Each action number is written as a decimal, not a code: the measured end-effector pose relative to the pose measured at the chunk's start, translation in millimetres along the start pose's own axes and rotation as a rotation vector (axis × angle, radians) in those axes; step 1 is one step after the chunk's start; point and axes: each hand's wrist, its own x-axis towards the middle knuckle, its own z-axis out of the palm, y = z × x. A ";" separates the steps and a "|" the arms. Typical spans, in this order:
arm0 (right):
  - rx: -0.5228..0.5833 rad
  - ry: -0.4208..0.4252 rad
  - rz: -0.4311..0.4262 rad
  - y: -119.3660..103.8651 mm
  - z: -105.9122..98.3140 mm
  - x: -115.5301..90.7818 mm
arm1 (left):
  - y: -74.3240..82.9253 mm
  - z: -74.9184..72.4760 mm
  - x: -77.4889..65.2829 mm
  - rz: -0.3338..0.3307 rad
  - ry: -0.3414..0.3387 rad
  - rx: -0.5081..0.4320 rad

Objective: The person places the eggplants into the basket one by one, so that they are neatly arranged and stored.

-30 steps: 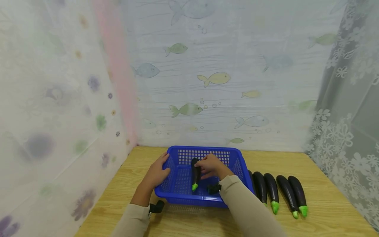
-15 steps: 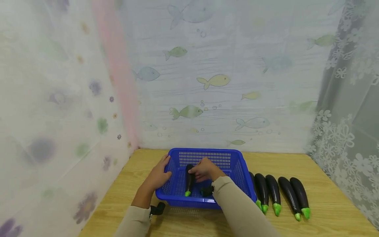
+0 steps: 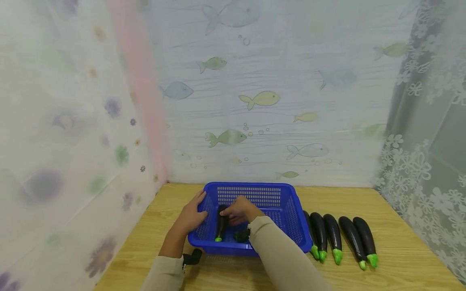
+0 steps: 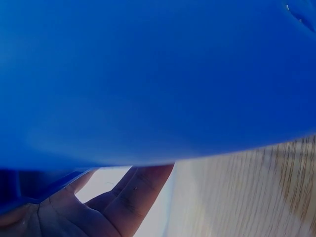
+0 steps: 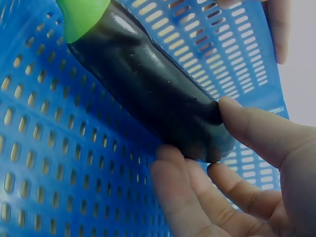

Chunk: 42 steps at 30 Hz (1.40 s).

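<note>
A dark purple eggplant (image 3: 221, 222) with a green stem end is held low inside the blue plastic basket (image 3: 291, 243), close to its left wall. My right hand (image 3: 239, 210) pinches it near the far, rounded end, thumb on one side and fingers on the other, as the right wrist view shows. The green end (image 5: 84, 17) points back toward me. My left hand (image 3: 193, 213) grips the basket's left rim, thumb inside and fingers outside. In the left wrist view the blue wall (image 4: 148, 79) hides part of that hand.
Several more eggplants (image 3: 333, 234) lie in a row on the wooden table (image 3: 400, 250), right of the basket, green ends toward me. A fish-print curtain (image 3: 262, 81) hangs behind the table. A flower-print sheet (image 3: 73, 161) hangs at the left.
My right hand has moved left and lower inside the basket, carrying the eggplant toward the left wall. My left hand keeps its place on the rim.
</note>
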 end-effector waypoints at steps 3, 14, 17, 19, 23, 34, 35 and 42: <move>-0.009 -0.013 -0.006 -1.0 5.2 1.8 | -0.4 -1.0 -0.4 0.003 0.005 0.006; -0.040 -0.039 -0.001 -5.8 14.9 2.7 | 0.8 0.8 0.1 0.000 0.013 -0.015; -0.045 -0.037 0.004 -6.2 15.6 2.8 | 1.3 0.8 0.0 -0.004 0.016 -0.020; -0.053 -0.033 0.005 -6.2 16.0 3.6 | 1.8 0.5 -0.3 -0.003 0.022 -0.020; -0.063 -0.023 0.022 -4.0 17.6 10.6 | 1.9 -0.3 -1.1 -0.006 0.024 -0.019; -0.053 -0.013 0.023 3.3 16.2 16.8 | 0.2 2.8 2.4 -0.001 0.019 -0.032; -0.050 -0.011 0.018 3.4 16.1 16.3 | -0.6 3.5 2.8 -0.006 0.018 -0.032; -0.061 -0.009 0.001 2.5 18.0 16.2 | -1.0 2.5 1.7 -0.027 0.023 -0.037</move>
